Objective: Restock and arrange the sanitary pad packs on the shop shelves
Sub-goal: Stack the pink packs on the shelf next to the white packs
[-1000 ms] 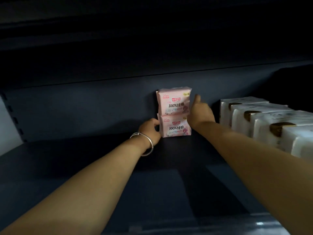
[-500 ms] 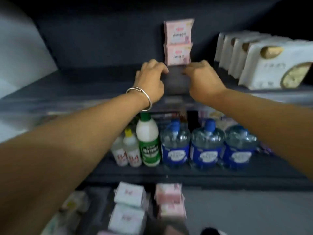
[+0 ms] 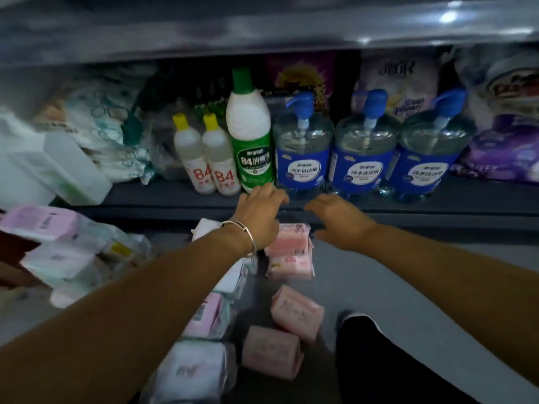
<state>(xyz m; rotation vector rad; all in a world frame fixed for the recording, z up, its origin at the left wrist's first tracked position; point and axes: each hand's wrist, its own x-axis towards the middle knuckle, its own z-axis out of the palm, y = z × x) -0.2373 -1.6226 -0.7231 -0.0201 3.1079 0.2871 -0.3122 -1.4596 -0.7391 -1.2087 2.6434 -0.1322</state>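
Below both empty grips (image 3: 294, 217), pink packs (image 3: 289, 249)

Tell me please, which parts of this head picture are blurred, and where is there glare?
Head view: dim light overall; the upper shelf edge is smeared by motion, with glare spots at top right; the packs at left are soft; the green 84 bottle label reads fairly sharp; straight shelf lines bow from the wide-angle lens.

Glossy plastic film wraps the pink pad packs (image 3: 288, 247). At twelve o'clock, clear shiny plastic pump bottles (image 3: 363, 147); the shelf edge (image 3: 262, 30) gleams like metal. The bracelet (image 3: 246, 236) looks polished metal.
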